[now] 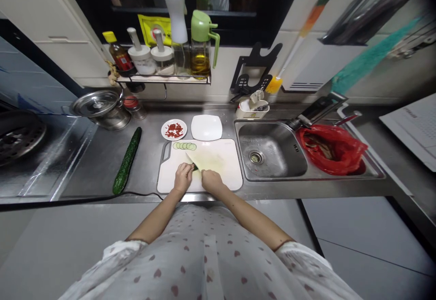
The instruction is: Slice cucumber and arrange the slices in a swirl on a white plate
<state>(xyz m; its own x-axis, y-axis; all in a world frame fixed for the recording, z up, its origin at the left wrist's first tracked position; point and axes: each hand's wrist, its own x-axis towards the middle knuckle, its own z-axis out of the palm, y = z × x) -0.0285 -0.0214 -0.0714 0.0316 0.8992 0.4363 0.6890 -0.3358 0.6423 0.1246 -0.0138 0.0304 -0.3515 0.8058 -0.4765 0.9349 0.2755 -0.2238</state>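
My right hand (211,182) is closed round the handle of a knife (193,159), whose blade points away and to the left over the white cutting board (225,154). Beside the blade, my left hand (184,177) has its fingers curled on a short dark green cucumber piece (195,167), mostly hidden by the fingers and knife. Thin cucumber slices (184,146) lie overlapping in a row near the board's far left edge. A whole cucumber (127,161) rests on the steel counter to the left of the board.
Behind the board stand a plate of chopped red pieces (174,129) and a white square plate (206,127). To the right are the sink (272,150) and a red plastic bag (334,150). A lidded pot (102,109) sits at the back left, near a bottle rack (163,80).
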